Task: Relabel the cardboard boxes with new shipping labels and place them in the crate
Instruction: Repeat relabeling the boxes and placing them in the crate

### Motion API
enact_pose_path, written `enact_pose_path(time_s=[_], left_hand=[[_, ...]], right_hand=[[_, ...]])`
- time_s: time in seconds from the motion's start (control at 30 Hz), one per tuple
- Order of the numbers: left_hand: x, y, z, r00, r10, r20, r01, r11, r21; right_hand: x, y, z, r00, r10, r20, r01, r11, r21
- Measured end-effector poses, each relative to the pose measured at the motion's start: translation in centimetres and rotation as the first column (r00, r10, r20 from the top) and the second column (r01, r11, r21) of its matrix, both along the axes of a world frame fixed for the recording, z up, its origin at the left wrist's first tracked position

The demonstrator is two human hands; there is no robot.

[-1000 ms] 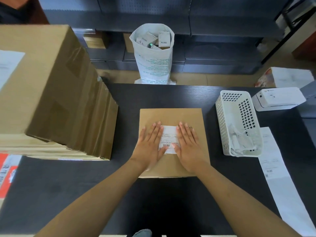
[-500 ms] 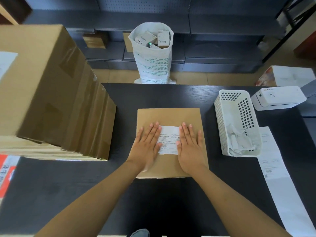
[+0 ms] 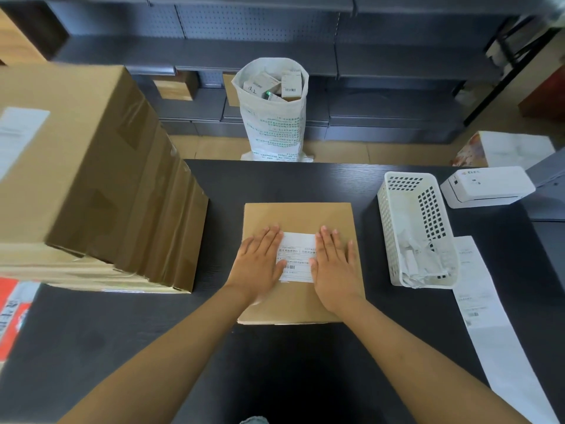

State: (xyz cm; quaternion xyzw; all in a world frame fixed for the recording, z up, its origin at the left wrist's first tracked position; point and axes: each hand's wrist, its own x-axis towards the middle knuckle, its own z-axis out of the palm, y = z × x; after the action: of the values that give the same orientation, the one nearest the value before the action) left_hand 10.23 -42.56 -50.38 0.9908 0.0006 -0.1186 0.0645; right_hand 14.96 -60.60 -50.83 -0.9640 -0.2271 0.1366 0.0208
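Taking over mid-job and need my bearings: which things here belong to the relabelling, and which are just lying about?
In the job:
- cardboard box, flat on the table
- shipping label on its top
- left hand and right hand, flat at the label's edges
- stacked boxes, left
- label printer and label strip, right

Lying about:
- white basket holding crumpled paper
- white sack behind the table

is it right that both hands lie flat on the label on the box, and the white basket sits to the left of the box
Not quite. The head view shows the basket to the right of the box, not the left. The rest holds: the left hand and right hand lie flat on the label.
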Motion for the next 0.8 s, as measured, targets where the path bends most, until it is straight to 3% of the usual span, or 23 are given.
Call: enact_pose_path(time_s=[0.17, 0.33, 0.47, 0.57, 0.67, 0.73, 0.8], left_hand=[[0.4, 0.8, 1.5, 0.999, 0.049, 0.012, -0.049, 0.998, 0.03], [0.6, 2.5, 2.7, 0.963, 0.271, 0.017, -0.27, 0.962, -0.047], [0.6, 2.6, 2.7, 0.853, 0.515, -0.086, -0.52, 0.828, -0.21], [0.5, 2.4, 2.1, 0.75, 0.6, -0.278, -0.662, 0.685, -0.306], [0.5, 2.1, 1.4, 0.661, 0.607, -0.442, -0.75, 0.506, -0.426], [0.3, 1.8, 1.2, 0.63, 0.604, -0.488, -0.772, 0.417, -0.48], [0.3, 1.7, 1.2, 0.617, 0.613, -0.494, -0.779, 0.385, -0.496]], right_hand=[[1.1, -0.9, 1.6, 1.0, -0.002, -0.007, 0.003, 0.995, 0.1], [2.0, -2.0, 3.0, 0.978, -0.209, -0.01, 0.205, 0.947, 0.247], [2.5, -2.8, 3.0, 0.884, -0.44, -0.158, 0.467, 0.813, 0.347], [2.8, -3.1, 2.6, 0.718, -0.551, -0.425, 0.689, 0.653, 0.316], [3.0, -3.1, 2.3, 0.565, -0.567, -0.6, 0.805, 0.538, 0.25], [2.8, -3.0, 2.2, 0.527, -0.539, -0.657, 0.82, 0.525, 0.228], [2.7, -2.9, 2.1, 0.533, -0.487, -0.692, 0.798, 0.561, 0.22]])
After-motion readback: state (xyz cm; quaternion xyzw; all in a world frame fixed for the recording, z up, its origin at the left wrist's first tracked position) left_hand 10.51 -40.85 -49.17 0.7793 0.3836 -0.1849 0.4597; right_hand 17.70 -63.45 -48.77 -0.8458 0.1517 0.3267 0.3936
